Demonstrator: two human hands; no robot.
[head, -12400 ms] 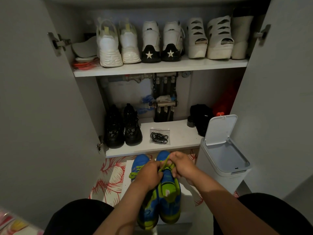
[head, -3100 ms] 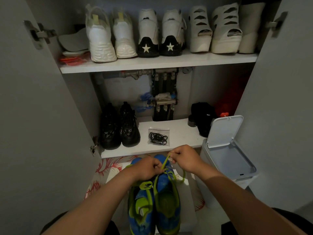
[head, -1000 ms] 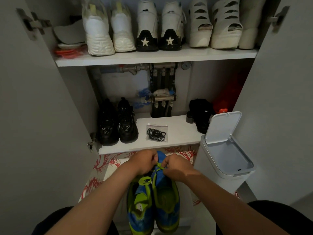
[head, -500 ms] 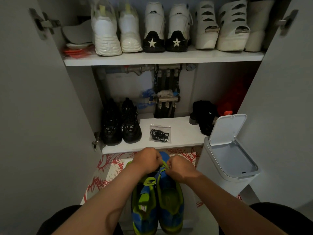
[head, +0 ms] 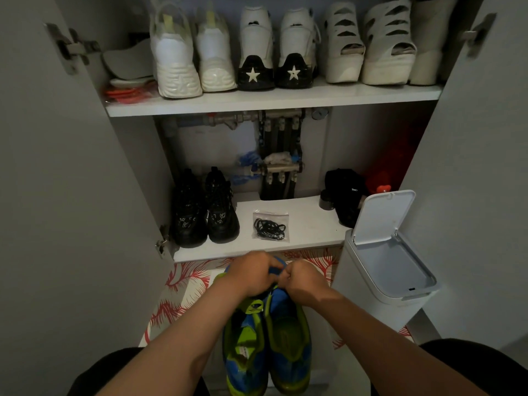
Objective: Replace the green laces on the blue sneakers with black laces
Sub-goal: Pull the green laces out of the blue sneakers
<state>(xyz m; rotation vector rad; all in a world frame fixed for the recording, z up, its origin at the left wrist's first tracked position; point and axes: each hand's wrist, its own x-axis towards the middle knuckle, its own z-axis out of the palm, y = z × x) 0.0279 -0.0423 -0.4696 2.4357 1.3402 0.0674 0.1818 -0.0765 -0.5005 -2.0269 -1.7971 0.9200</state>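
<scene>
Cupboard: both doors stand open; its lower shelf (head: 308, 224) is just beyond the hands.
Bin: a white bin (head: 394, 270) with its lid up stands on the floor to the right of the hands.
Mat: a red-and-white patterned mat (head: 183, 292) lies under and around the work spot.
Blue sneakers: the blue sneakers (head: 288, 338) sit side by side between the forearms, toes toward the cupboard. Both hands are on the toe end of the right-hand one.
Left hand: the left hand (head: 253, 274) has its fingers curled over that sneaker's front and grips it. A strip of blue upper shows between thumb and fingers.
Right hand: the right hand (head: 304, 281) is balled tight, knuckles up, touching the left at the same spot. I cannot tell what its fingers pinch.
Black laces: the black laces (head: 270, 227) lie coiled in a clear bag on the lower shelf, apart from both hands.
Green laces: hidden under the fingers.
</scene>
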